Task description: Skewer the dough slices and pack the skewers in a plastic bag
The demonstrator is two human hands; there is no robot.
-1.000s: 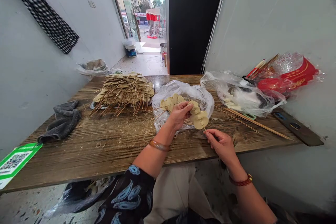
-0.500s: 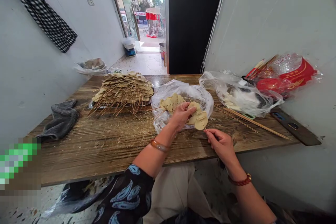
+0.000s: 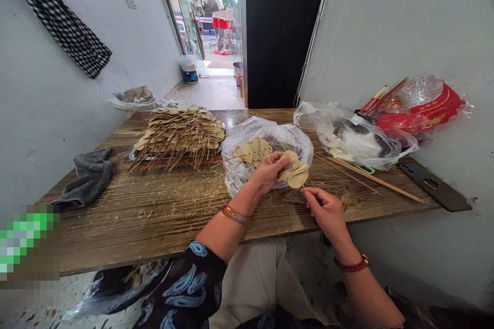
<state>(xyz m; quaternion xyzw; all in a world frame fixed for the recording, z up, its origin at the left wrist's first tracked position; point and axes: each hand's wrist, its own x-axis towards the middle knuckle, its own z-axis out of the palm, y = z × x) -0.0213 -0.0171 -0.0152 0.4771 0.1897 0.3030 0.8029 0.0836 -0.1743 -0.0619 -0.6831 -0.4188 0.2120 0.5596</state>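
My left hand (image 3: 271,169) is closed on thin round yellowish slices (image 3: 297,175), pinching them between thumb and fingers. These slices are threaded on a thin wooden skewer (image 3: 303,185). My right hand (image 3: 323,207) pinches the skewer's near end, just below the lowest slice. Both hands are above the front middle of the wooden table. Just behind my left hand, a clear plastic bag (image 3: 266,126) lies spread out, with filled skewers of similar slices (image 3: 253,151) on it. Farther left, a tall pile of loaded skewers (image 3: 185,131) rests on a metal tray (image 3: 134,155), sticks pointing toward me.
Bare skewers (image 3: 374,180) lie on the wooden table (image 3: 162,221) right of the bag. Beyond them sit another plastic bag (image 3: 358,139) with pale pieces, red packaging (image 3: 428,113) and a phone (image 3: 434,185). A grey cloth (image 3: 90,175) lies at the left.
The slices between my hands have shifted slightly and sit more bunched on the skewer. Both hands keep their grip almost in place. The view has moved very slightly.
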